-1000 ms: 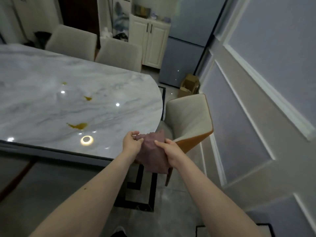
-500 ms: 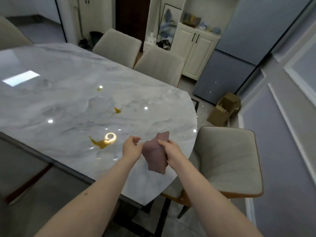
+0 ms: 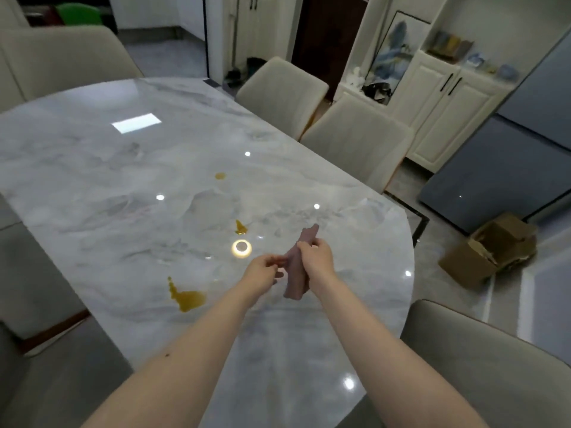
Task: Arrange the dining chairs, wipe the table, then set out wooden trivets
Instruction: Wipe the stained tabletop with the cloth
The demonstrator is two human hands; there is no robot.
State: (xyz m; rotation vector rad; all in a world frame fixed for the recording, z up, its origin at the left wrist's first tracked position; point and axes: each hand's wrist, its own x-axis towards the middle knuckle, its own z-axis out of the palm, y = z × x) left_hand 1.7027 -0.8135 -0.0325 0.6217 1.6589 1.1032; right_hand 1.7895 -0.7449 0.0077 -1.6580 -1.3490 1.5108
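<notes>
- Though bunched and partly hidden behind the right hand (image 3: 315, 261), looked like a small mauve-pink soft cloth (image 3: 296, 273), hanging above the glossy grey-veined marble oval table (image 3: 123, 186) at lower centre of the frame, clear of the surface.
- Gripped the cloth with right-hand fingers and thumb wrapped round its middle, one end poking up past the knuckles, the other drooping below the wrist.
- Hovered the left hand (image 3: 262, 273) just beside it, fingertips curled toward the cloth's near edge; could not tell whether pinching a fold or only touching it.
- Judged light, limp and unbreakable: drooped freely, so no shape held when lifted by one corner; likely to wad up unless spread flat.
- Best taken by two edges or corners to open it out, then pressed under a flat palm for wiping; a pinch grip in the middle would leave little cloth on the table.
- Probably grippy enough on polished stone when dry, though liable to skid and smear once soaked.
- Waited three amber liquid spills: the largest puddle (image 3: 185, 299) at lower left of the hands, a small splash (image 3: 240, 227) just above them, a round drop (image 3: 220, 176) higher at centre.
- Stood beige upholstered dining chairs (image 3: 355, 143) along the upper right edge; no wooden trivets seen anywhere.
</notes>
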